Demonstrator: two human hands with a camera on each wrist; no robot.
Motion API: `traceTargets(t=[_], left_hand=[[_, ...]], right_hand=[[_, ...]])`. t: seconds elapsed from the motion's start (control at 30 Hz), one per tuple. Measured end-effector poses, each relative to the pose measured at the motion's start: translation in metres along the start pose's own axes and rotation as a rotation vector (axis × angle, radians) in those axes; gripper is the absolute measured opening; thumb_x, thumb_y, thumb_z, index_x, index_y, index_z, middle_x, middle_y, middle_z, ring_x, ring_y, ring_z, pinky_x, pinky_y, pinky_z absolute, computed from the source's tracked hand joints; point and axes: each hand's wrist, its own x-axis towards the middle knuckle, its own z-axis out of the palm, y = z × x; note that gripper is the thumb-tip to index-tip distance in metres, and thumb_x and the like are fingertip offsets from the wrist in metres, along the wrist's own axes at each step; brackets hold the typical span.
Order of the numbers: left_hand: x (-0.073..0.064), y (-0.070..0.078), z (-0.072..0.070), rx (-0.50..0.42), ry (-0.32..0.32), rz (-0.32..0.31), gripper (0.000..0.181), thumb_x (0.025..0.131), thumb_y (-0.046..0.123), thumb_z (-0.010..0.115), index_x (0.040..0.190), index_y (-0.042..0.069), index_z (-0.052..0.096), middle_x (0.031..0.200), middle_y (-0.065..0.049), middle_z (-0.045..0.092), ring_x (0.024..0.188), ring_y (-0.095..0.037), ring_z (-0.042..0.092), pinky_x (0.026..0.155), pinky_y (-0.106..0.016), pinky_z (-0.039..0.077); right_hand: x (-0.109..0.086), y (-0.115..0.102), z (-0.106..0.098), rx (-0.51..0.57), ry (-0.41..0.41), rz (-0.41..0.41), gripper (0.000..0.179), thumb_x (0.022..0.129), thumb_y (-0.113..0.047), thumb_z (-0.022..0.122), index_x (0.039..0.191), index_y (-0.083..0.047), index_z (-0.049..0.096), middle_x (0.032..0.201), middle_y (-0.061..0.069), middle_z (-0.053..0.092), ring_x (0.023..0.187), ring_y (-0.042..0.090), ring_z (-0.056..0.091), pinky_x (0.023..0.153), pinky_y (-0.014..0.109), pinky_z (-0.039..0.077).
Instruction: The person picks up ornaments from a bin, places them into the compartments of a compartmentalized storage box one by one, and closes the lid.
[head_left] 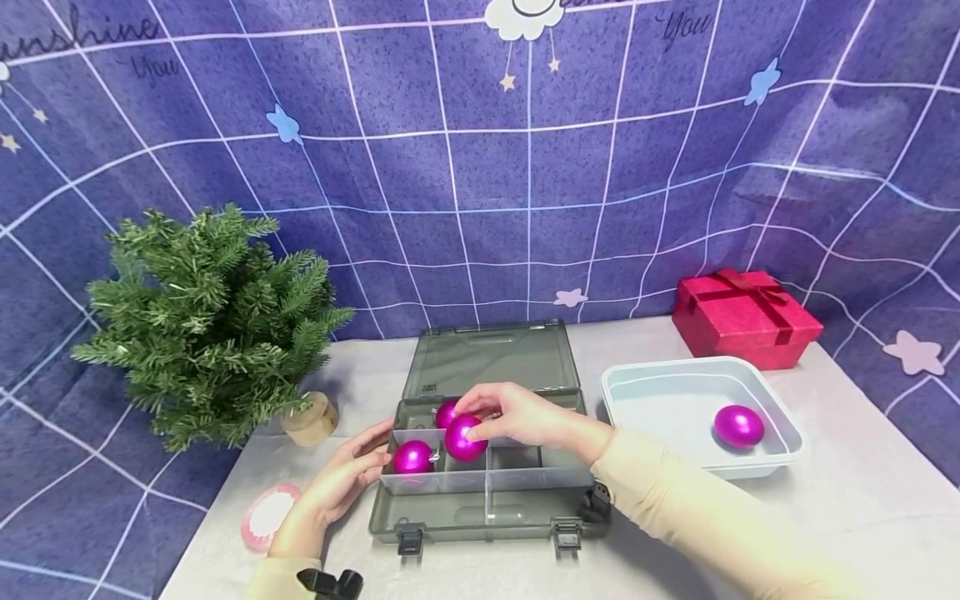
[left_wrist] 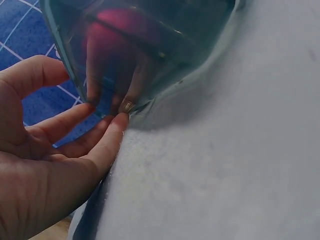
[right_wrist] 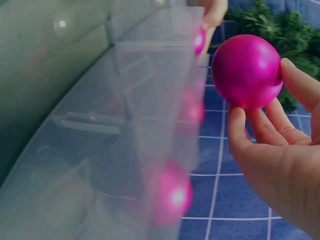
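A magenta Christmas bauble [right_wrist: 247, 71] is gripped between the thumb and fingers of my right hand [head_left: 513, 414]. That hand is over the divided part of a translucent grey plastic case [head_left: 542, 506], whose lid [head_left: 491, 358] is swung back. One magenta bauble [head_left: 414, 457] sits in the left compartment, its silver cap pointing right. Another bauble [head_left: 446, 413] lies in the section behind it, partly hidden by the held one. My left hand [head_left: 347, 475] rests against the case's left side, its fingertips at the wall and lower corner in the left wrist view.
Right of the case stands a white tray [head_left: 622, 400] holding one magenta bauble [head_left: 738, 427]. A red gift box [head_left: 746, 321] is behind it. At the left are a small artificial pine tree [head_left: 210, 325] on a wooden base [head_left: 310, 419] and a pink-and-white round item [head_left: 270, 517].
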Motion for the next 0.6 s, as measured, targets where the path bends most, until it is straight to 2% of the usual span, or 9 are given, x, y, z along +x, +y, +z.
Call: traceTargets(t=[0.27,0.4,0.6], left_hand=[[0.001,0.0,0.0,0.0,-0.007,0.005,0.07,0.096,-0.005,0.052,0.158,-0.008,0.019,0.159,-0.034,0.023,0.125,-0.011,0.055,0.102,-0.03,0.048],[0.001,0.0,0.0,-0.007,-0.013,0.015,0.07,0.097,-0.006,0.052,0.158,-0.01,0.018,0.159,-0.036,0.022,0.124,-0.01,0.056,0.101,-0.03,0.049],[0.001,0.001,0.0,-0.01,-0.011,0.01,0.071,0.096,-0.005,0.052,0.157,-0.01,0.018,0.158,-0.036,0.022,0.123,-0.01,0.057,0.101,-0.031,0.049]], right_hand=[[0.007,0.015,0.008,-0.075,-0.027,0.015,0.032,0.088,-0.004,0.077,0.119,-0.002,0.068,0.124,0.008,0.07,0.124,0.027,0.06,0.105,0.038,0.048],[0.008,0.016,0.011,-0.154,-0.014,0.015,0.029,0.087,-0.004,0.079,0.115,-0.005,0.07,0.12,0.005,0.071,0.12,0.027,0.063,0.099,0.032,0.052],[0.008,0.012,0.011,-0.293,0.02,0.052,0.026,0.086,0.001,0.078,0.109,-0.007,0.073,0.116,0.009,0.072,0.112,0.03,0.066,0.095,0.038,0.055]])
